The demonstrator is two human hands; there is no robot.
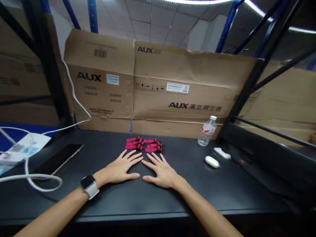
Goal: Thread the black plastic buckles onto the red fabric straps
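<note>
My left hand (122,168) lies flat on the dark tabletop with its fingers spread, and a watch (89,186) is on that wrist. Beside it my right hand (160,171) also rests palm down, fingers apart. Neither hand holds anything. Just beyond the fingertips lie several red straps with black buckles, in a left group (134,144) and a right group (154,145) side by side. The fingertips come close to the straps; whether any touch cannot be made out.
A clear plastic bottle (207,131) stands at the back right, near a white rounded object (212,162) and a small white piece (222,153). At left are a black phone-like slab (60,161), a white cable (44,177) and a paper packet (27,146). Cardboard (172,98) walls the back.
</note>
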